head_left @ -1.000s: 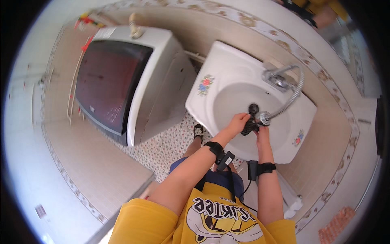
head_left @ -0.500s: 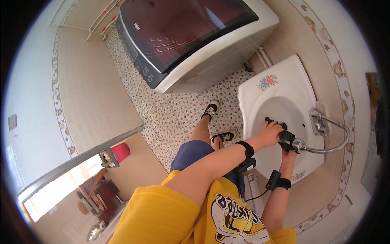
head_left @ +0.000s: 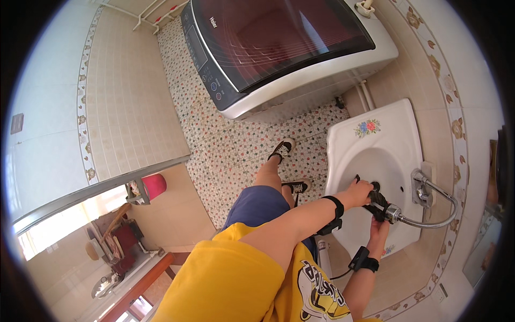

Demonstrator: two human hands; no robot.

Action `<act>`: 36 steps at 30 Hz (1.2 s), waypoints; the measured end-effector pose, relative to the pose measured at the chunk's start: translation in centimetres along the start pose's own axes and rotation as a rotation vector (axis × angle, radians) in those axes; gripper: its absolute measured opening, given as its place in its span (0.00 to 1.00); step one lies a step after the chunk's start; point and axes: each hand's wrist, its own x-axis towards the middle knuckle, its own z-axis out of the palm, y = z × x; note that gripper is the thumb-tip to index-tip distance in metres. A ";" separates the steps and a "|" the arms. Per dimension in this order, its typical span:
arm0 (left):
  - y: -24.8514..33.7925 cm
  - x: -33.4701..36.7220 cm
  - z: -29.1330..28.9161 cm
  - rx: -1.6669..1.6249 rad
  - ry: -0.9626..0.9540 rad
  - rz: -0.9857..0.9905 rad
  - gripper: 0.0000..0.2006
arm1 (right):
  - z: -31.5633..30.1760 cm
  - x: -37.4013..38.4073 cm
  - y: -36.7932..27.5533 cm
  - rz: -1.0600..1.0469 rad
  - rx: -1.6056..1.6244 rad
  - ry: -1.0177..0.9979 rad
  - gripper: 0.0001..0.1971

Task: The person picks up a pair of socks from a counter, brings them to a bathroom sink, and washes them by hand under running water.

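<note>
Both of my hands are over the white washbasin (head_left: pixel 343 140), at the end of the tap. A crumpled black cloth (head_left: pixel 379 202), its exact kind unclear, is bunched under the tap's spout (head_left: pixel 393 213). My left hand (head_left: pixel 358 193) grips the cloth from the near left, fingers curled over it; a dark end sticks up beside the knuckles. From below, my right hand (head_left: pixel 380 229) closes on the cloth's lower part, right beside the spout. Some of its fingers are hidden by the cloth. Whether water is running cannot be made out.
A chrome tap (head_left: pixel 422 188) with a flexible metal hose (head_left: pixel 448 214) is mounted at the basin's right. Beyond the basin stands a washing machine (head_left: pixel 279 48) with a dark red lid. A pink container (head_left: pixel 154 186) hangs at the left. Speckled tiles cover the floor (head_left: pixel 236 145).
The view has shifted, so the basin and washing machine sit lower and farther right. Both hands still hold the black cloth at the spout, with a slight change in how it is bunched.
</note>
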 end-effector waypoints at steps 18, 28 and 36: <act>2.2 2.5 1.5 -0.629 0.416 -0.347 0.21 | 4.8 2.1 3.0 0.260 0.127 -0.046 0.20; 3.1 2.0 1.9 -0.425 0.085 0.022 0.16 | 4.1 1.5 2.9 0.354 0.241 0.136 0.23; 3.9 1.4 0.0 -0.149 0.143 0.067 0.16 | 4.7 -0.1 2.6 0.201 0.044 -0.028 0.23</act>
